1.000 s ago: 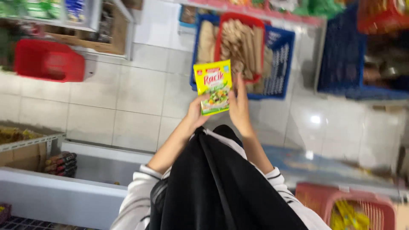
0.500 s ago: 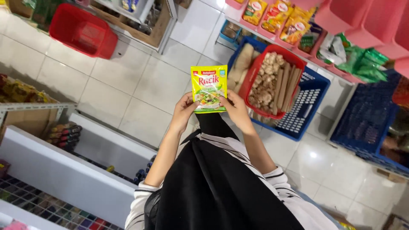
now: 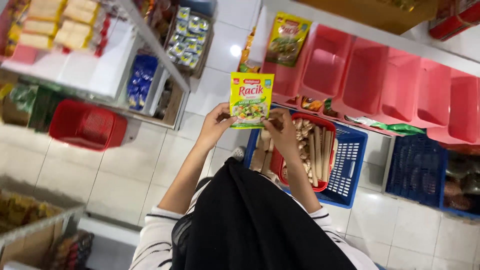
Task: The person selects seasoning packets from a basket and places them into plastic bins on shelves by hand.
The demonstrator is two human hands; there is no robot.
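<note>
Holding a yellow sachet (image 3: 251, 100) up between both hands, over the red basket (image 3: 320, 125) in a blue crate (image 3: 350, 165). Left hand (image 3: 216, 122) and right hand (image 3: 280, 131) pinch its lower corners. We'd keep it flat, pinch firm, not creasing

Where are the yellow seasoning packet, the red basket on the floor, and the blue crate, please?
yellow seasoning packet (image 3: 251, 100): head view, middle of its front face.
red basket (image 3: 86, 125): head view, its mesh side wall.
blue crate (image 3: 350, 165): head view, its right mesh wall.
</note>
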